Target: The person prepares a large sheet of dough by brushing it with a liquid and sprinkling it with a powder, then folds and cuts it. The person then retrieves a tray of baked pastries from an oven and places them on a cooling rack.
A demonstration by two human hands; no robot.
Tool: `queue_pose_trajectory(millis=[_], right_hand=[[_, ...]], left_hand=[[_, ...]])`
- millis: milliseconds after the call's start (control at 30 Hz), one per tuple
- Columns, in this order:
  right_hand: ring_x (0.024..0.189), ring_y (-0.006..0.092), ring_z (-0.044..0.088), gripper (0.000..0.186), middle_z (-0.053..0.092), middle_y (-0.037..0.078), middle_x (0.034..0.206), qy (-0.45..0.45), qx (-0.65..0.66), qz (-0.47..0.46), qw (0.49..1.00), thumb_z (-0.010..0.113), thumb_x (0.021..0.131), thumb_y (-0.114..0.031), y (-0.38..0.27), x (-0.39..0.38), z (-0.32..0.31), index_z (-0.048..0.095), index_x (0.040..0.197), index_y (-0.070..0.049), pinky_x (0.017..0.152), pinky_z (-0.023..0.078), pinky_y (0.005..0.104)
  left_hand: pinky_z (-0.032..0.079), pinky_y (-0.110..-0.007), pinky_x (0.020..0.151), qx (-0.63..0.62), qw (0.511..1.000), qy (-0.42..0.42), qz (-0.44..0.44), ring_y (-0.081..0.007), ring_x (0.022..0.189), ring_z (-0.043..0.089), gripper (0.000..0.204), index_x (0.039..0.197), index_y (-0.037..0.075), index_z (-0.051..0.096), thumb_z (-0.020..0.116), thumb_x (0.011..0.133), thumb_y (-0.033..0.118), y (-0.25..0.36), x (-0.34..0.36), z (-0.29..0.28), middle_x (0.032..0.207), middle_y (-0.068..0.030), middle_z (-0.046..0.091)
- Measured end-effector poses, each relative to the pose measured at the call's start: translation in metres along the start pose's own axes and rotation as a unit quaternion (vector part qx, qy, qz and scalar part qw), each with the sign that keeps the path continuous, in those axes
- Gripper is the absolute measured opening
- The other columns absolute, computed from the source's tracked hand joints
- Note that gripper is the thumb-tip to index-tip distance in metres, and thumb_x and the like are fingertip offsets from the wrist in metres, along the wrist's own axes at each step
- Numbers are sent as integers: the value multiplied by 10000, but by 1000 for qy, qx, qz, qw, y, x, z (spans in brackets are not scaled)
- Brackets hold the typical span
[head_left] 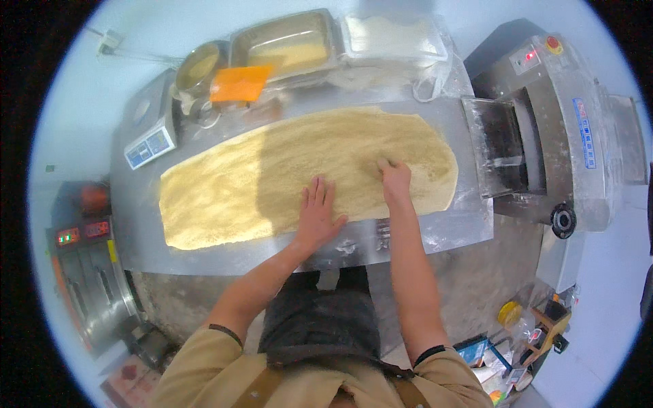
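A long, flat sheet of pale yellow dough (211,190) lies across the metal worktable (136,224), its surface dusted or spread with a grainy layer; the left part is brightly lit, the rest in shade. My left hand (317,212) rests on the near middle of the sheet, fingers spread and lying flat. Further right, my right hand (396,178) is on the sheet with fingers curled and pressed together; whether anything is in them is too small to make out.
Along the back stand a scale (149,143), a bowl (197,68), metal tray (280,47), white powder bin (391,37) and orange scraper (238,85). A steel machine (554,163) adjoins the right; another steel appliance (95,285) is at left. Assorted items (510,313) sit low right.
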State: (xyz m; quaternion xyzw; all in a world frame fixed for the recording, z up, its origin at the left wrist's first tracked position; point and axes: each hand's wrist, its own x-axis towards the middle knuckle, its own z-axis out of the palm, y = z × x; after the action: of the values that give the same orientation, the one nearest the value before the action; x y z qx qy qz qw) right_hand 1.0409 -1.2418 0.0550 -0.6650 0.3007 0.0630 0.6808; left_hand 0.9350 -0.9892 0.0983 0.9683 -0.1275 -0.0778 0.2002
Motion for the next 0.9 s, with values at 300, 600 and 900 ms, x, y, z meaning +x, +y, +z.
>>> queue_pose_trajectory(millis=[300,600,900], right_hand=[[1046,323,744,339,787,214,1127,165,-76,-24,983,724,978,-174,0,-30,-96,750,1201,80,926,561,484],[976,290,737,295,796,204,1053,199,-149,-54,967,730,953,-144,-8,-17,-134,785,1162,57,895,565,401],[991,265,727,289,796,166,1106,302,-34,-114,946,699,981,-112,9,-69,-136,772,1199,63,911,563,384]], left_hand=[[147,-615,1345,60,998,29,13,-433,1680,152,1041,1702,-20,288,754,939,512,45,107,14,1784,-293,212],[122,-588,1361,46,995,-37,79,-394,1698,120,1091,1716,-32,229,738,935,535,95,128,32,1810,-248,187],[128,-557,1370,-21,941,-196,276,-402,1688,163,1099,1714,-13,253,766,914,539,110,57,44,1809,-238,199]])
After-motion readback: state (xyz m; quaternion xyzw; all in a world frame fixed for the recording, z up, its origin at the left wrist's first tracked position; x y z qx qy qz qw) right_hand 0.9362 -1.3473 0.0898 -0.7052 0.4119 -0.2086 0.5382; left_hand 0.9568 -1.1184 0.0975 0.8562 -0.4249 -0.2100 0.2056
